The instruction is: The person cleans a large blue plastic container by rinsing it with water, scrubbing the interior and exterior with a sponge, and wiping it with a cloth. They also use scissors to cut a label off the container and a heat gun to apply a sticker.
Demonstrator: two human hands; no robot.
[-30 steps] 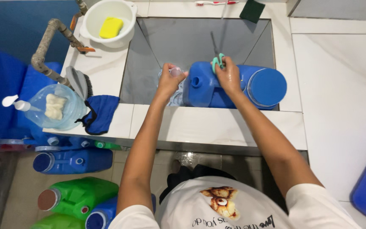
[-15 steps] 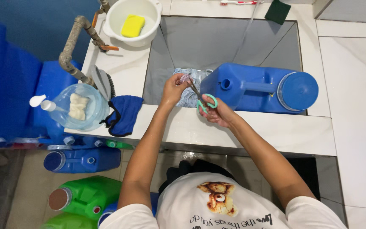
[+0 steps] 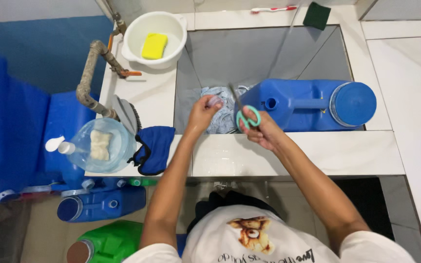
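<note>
My left hand [image 3: 201, 114] pinches a small clear cap [image 3: 215, 101] over the near edge of the grey sink [image 3: 249, 48]. My right hand [image 3: 263, 130] grips green-handled scissors [image 3: 243, 109], blades pointing up and away beside the cap. A big blue jug [image 3: 308, 105] lies on its side in the sink, its round blue lid to the right and its small spout by the scissors. A light blue cloth [image 3: 222, 109] lies bunched in the sink under my hands.
On the white counter left of the sink stand a white basin [image 3: 137, 41] with a yellow sponge [image 3: 154, 46], a scrub brush [image 3: 125, 113], a dark blue rag [image 3: 154, 146] and a clear pump bottle [image 3: 98, 145]. A rusty pipe [image 3: 91, 73] rises there. Blue and green jugs lie on the floor.
My right hand left the top of the blue jug and drew the scissors back to the sink's near edge, first touching them to the cap, now holding them beside it. The view shifted right.
</note>
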